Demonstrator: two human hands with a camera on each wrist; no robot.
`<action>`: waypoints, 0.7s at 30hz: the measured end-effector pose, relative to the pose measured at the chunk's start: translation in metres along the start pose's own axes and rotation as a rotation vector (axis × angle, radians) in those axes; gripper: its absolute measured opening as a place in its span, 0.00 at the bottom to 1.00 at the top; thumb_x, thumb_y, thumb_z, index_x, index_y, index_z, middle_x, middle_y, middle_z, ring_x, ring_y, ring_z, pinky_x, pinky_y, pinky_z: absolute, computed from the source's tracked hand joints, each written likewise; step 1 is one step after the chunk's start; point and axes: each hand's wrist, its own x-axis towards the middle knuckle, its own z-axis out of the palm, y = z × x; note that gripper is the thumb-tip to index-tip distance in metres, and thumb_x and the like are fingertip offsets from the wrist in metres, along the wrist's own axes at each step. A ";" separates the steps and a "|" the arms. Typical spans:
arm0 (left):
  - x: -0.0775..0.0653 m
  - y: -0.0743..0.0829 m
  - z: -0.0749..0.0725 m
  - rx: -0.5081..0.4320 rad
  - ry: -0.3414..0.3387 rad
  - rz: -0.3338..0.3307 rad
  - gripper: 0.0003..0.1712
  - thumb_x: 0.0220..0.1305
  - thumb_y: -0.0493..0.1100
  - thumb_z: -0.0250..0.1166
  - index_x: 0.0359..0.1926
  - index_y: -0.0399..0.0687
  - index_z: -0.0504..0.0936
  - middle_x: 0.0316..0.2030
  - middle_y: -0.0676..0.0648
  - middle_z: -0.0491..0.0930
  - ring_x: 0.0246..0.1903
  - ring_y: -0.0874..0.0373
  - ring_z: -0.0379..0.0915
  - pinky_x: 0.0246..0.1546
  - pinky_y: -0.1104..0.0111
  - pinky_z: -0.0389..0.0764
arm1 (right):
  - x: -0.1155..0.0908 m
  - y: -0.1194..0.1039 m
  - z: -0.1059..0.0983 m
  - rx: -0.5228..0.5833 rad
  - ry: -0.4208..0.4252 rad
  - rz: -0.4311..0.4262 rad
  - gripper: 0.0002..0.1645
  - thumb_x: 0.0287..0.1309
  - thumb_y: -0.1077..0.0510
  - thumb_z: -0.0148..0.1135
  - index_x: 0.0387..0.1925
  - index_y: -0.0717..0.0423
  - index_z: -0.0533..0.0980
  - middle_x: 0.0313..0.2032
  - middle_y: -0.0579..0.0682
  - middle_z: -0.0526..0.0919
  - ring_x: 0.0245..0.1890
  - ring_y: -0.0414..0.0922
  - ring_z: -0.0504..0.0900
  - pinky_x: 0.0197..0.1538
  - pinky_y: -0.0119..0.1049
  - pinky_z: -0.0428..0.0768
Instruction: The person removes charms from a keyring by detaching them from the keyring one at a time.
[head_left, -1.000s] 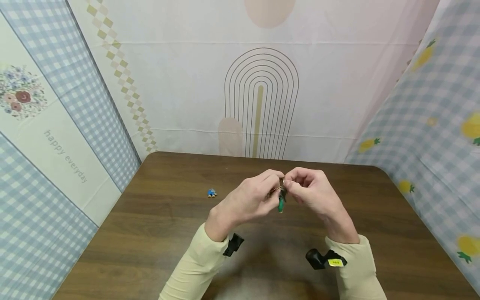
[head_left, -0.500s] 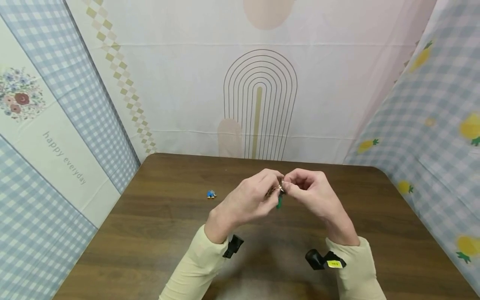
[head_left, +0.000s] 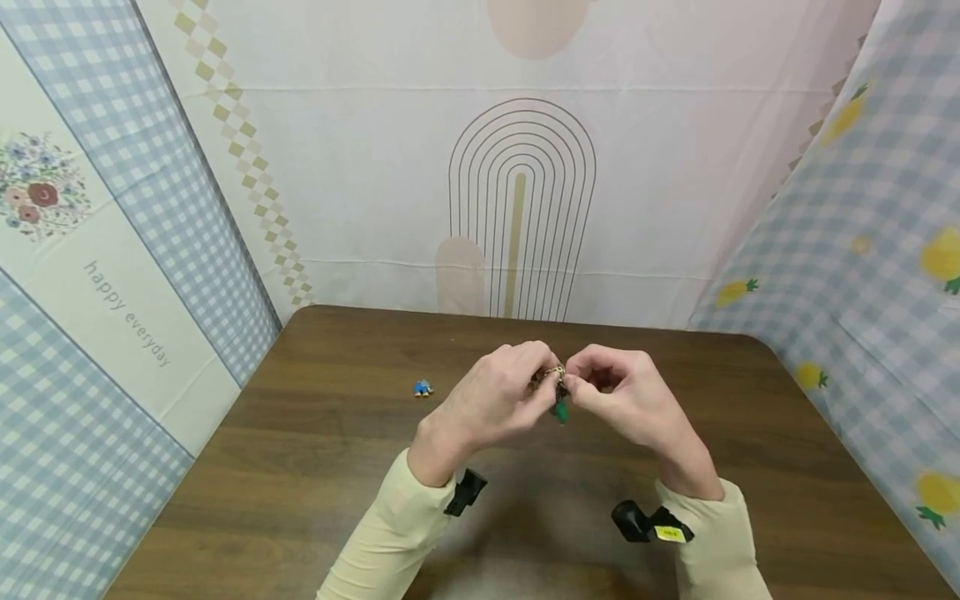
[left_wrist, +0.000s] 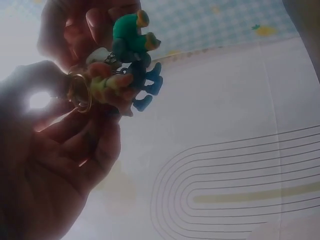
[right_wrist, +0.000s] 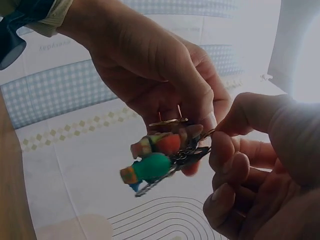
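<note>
Above the table, my left hand grips a bunch of figurine keychains. A green figurine hangs beneath the fingertips in the head view. From the left wrist, the bunch shows a green figurine, a blue one and a yellow-and-orange one, beside a gold ring. My right hand meets the left one, its thumb and forefinger pinching the metal end of the bunch. In the right wrist view, dark and gold metal links run to those fingertips; their exact hold is partly hidden.
A small blue figurine lies on the brown wooden table, left of the hands. Patterned cloth hangs stand behind the table and at both sides. Each wrist carries a small black camera.
The right fingertips have moved slightly down and away from the left fingers. The green figurine has swung a little, and more of the gold metal shows between the hands. The blue figurine stays put.
</note>
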 end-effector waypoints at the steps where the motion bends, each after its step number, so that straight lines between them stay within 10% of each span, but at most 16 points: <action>1: 0.000 0.000 0.000 0.011 0.010 -0.003 0.02 0.65 0.35 0.58 0.34 0.46 0.76 0.26 0.55 0.76 0.25 0.66 0.67 0.31 0.78 0.71 | 0.000 0.000 0.000 0.001 0.000 0.000 0.10 0.57 0.70 0.62 0.29 0.51 0.79 0.21 0.42 0.77 0.18 0.35 0.71 0.20 0.29 0.70; 21: 0.002 0.000 -0.001 0.032 0.099 0.076 0.05 0.59 0.32 0.64 0.32 0.45 0.76 0.33 0.51 0.78 0.36 0.61 0.73 0.40 0.74 0.74 | 0.000 0.002 -0.004 0.061 -0.012 -0.018 0.02 0.62 0.65 0.63 0.33 0.57 0.80 0.23 0.42 0.78 0.19 0.36 0.71 0.21 0.30 0.71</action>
